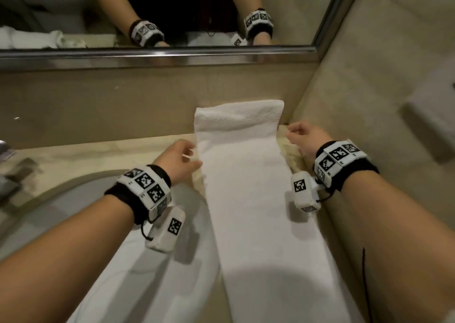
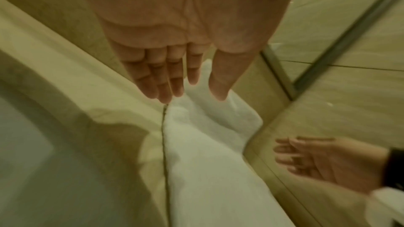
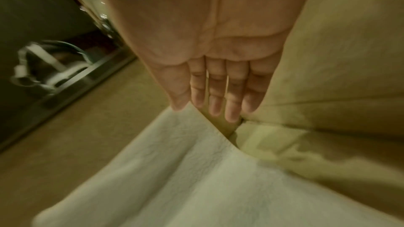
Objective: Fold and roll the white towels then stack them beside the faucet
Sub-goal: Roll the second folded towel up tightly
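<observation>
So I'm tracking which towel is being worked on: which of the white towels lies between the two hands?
The long folded towel running up the counter to the wall. The other white towel, left of it, drapes over the sink below the left hand.

No words, brands or numbers can be read in any view. The wristbands carry only black-and-white square code markers. Small marks beside them are too blurred to make out.
</observation>
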The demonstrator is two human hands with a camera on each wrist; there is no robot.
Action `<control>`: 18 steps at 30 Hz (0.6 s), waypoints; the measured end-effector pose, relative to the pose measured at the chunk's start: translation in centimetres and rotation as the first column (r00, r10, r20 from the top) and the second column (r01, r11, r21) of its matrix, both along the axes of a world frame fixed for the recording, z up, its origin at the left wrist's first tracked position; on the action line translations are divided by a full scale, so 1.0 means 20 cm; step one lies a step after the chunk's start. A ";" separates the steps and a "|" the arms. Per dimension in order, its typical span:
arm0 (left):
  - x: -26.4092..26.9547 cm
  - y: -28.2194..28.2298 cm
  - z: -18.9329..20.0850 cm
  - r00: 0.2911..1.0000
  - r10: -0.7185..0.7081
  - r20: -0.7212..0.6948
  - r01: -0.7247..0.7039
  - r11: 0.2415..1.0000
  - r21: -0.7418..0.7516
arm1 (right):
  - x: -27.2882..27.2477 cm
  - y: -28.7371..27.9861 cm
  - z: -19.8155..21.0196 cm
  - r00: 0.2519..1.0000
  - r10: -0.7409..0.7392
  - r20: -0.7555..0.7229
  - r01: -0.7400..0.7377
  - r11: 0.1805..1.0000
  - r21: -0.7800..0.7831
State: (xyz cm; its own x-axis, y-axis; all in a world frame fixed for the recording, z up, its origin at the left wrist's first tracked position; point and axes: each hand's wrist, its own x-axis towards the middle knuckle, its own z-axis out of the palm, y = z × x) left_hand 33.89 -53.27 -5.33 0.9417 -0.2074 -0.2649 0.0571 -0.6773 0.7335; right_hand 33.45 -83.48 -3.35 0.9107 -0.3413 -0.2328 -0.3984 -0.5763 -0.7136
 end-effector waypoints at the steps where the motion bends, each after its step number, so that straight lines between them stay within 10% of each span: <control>1: -0.10 0.02 0.03 0.998 -0.055 0.014 0.055 0.998 0.017 | -0.08 0.02 0.05 0.999 0.051 0.003 -0.051 0.997 -0.065; 11: -1.02 0.02 0.09 0.684 -0.729 0.016 0.705 0.667 0.241 | -1.16 0.33 0.14 0.945 0.327 0.001 -0.317 0.915 -0.250; 18: -1.50 -0.10 -0.03 0.442 -0.897 -0.005 0.836 0.410 0.365 | -1.86 0.38 -0.11 0.885 0.386 -0.261 -0.450 0.851 -0.271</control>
State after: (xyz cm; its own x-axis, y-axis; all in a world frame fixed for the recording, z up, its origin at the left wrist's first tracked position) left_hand 3.79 -55.18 -5.97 0.3291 -0.8858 -0.3272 -0.7797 -0.4504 0.4350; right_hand -3.66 -75.94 -5.57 0.9324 -0.0223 -0.3607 -0.1767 -0.8988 -0.4012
